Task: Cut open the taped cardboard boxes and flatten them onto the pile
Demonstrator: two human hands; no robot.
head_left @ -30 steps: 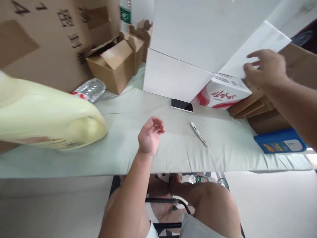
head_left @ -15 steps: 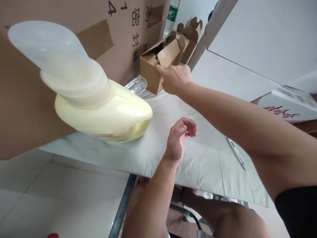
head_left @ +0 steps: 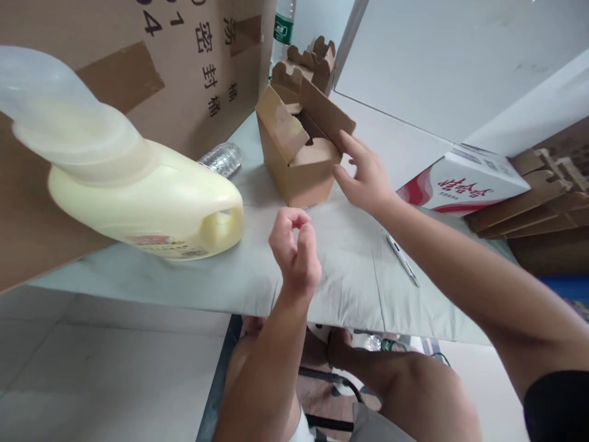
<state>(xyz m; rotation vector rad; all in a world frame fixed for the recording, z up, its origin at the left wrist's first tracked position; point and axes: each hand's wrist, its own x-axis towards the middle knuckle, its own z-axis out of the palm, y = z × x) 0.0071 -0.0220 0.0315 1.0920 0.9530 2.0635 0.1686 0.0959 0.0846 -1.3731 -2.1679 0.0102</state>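
A small brown cardboard box (head_left: 306, 184) with raised, open flaps stands on the cloth-covered table in front of me. My right hand (head_left: 365, 169) grips its right side, the index finger along a flap and the thumb near the front corner. Nearer to me, my left hand (head_left: 296, 248) hovers above the cloth. Its fingers curl in towards the thumb and nothing shows in them. The box's inside is dark and mostly hidden by the flaps.
A large pale-yellow jug (head_left: 151, 196) stands at left before a big carton (head_left: 184, 67). A crumpled clear plastic bottle (head_left: 223, 158) lies behind it. More small boxes (head_left: 313, 64) and an upright water bottle (head_left: 282, 31) are at the back. A white pen (head_left: 403, 261) and a white-red box (head_left: 464, 181) are at right.
The cardboard box has come nearer and turned, with its flaps now raised wider. My right hand has shifted from its front corner to its right side. My left hand has curled and moved left.
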